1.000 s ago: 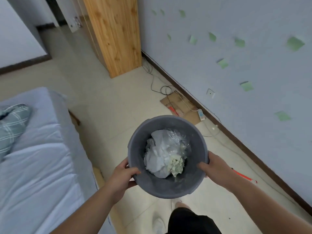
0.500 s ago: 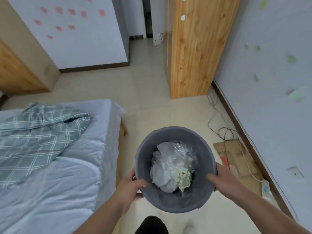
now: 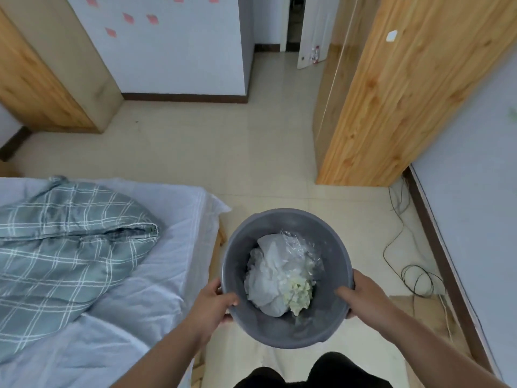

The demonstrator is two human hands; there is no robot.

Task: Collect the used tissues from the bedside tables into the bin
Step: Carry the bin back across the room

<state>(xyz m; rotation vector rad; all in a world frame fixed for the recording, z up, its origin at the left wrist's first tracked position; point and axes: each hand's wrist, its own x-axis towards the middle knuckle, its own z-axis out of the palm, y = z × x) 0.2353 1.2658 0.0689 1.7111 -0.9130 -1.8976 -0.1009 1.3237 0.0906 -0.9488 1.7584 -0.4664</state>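
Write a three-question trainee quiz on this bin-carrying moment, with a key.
1. True or false: both hands grip the bin by its rim.
2. What lies left of the bin? A) a bed with a plaid quilt B) a desk C) a sofa
3. Fill in: the bin holds crumpled white tissue, clear plastic and a pale ______ clump.

Key
1. True: the left hand and the right hand hold opposite sides of the rim.
2. A: the bed carries the plaid quilt.
3. Yellowish: the clump sits beside the tissue, under the plastic.
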